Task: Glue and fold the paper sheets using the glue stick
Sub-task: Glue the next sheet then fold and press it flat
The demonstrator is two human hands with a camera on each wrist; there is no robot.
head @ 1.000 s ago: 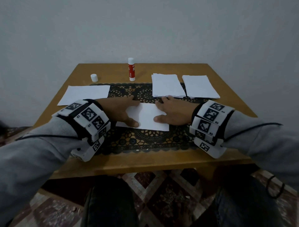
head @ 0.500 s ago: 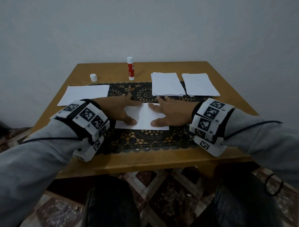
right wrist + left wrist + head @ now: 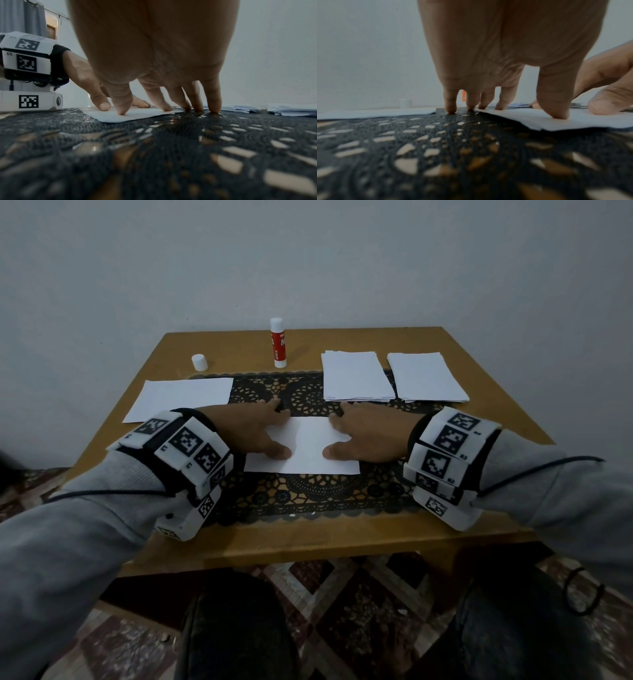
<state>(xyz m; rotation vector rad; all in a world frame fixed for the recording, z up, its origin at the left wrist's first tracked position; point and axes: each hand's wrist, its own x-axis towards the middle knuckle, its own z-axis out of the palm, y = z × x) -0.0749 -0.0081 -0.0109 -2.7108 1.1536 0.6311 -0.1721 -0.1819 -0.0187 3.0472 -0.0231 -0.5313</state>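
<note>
The folded paper sheet (image 3: 303,450) lies flat on the black lace mat (image 3: 308,494) at the near middle of the wooden table (image 3: 308,539), with both hands laid over it. The left hand (image 3: 251,429) covers its left end and the right hand (image 3: 368,433) its right end; each has its fingers spread and straight, pinching nothing, thumbs down on the sheet and fingertips reaching to or past its far edge onto the mat. I judge this flat pressure is meant to set the fold and bond the glued faces, with the hands set wide so the whole sheet gets pressed.

The glue stick (image 3: 277,344) stands upright and uncapped at the far edge of the table, well apart from the hands, likely parked there so it cannot smear anything. Its white cap (image 3: 199,362) sits to the left of it. A single sheet (image 3: 181,398) lies at the far left, partly on the mat. Two paper stacks (image 3: 356,376) rest side by side at the far right; which holds finished pieces I cannot tell.
</note>
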